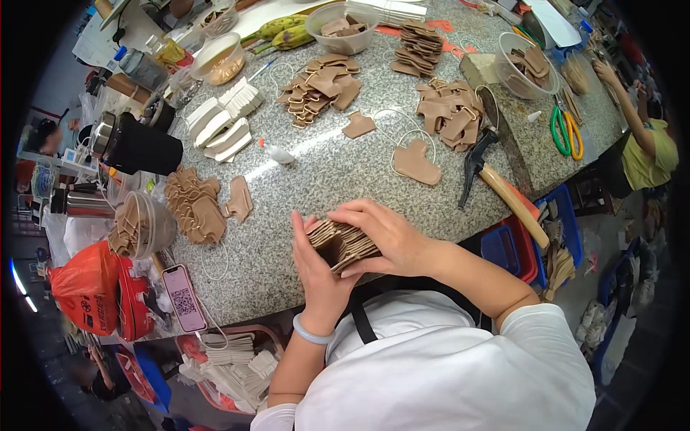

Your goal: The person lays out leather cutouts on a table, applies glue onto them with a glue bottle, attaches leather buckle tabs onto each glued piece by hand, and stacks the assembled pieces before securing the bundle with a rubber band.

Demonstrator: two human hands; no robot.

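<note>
Between my two hands, near the table's front edge, is a stack of brown leather pieces (346, 246) with its layered edges facing up. My left hand (318, 276) is closed along the stack's left side. From the right, my right hand (392, 241) grips it with the fingers over the top and the thumb below. A single leather piece (239, 199) lies left of my hands beside a pile of overlapping leather pieces (198, 207). Farther off lie a small loose piece (359, 125) and a larger loose piece (417, 162) with cord around it.
A hammer (503, 187) lies at the right, its handle over the edge. Scissors (566, 133) and a plastic tub (527, 65) are beyond it. A small white bottle (277, 152), white strip bundles (219, 133) and a phone (185, 298) sit to the left. Another person (647, 144) is at right.
</note>
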